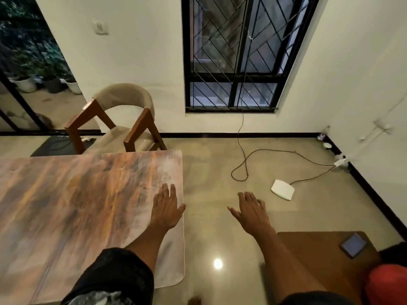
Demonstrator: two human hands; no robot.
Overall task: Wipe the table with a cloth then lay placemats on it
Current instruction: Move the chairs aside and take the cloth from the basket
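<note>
Although the task calls for a cloth and placemats, neither can be made out for certain, so where they lie cannot be told. At the left stands the broad marbled table with rust-brown and grey streaks, a tan-cushioned wooden armchair tucked at its far edge. The left hand lies over the table's right edge, fingers straight and spread, holding nothing. Further right the right hand hovers over the floor, fingers likewise loosely splayed and empty. At the far right sits a flat brown board-like surface bearing a small dark phone-like slab. The glossy tabletop looks slick; a soft, light cloth should glide, best bunched under the palm.
</note>
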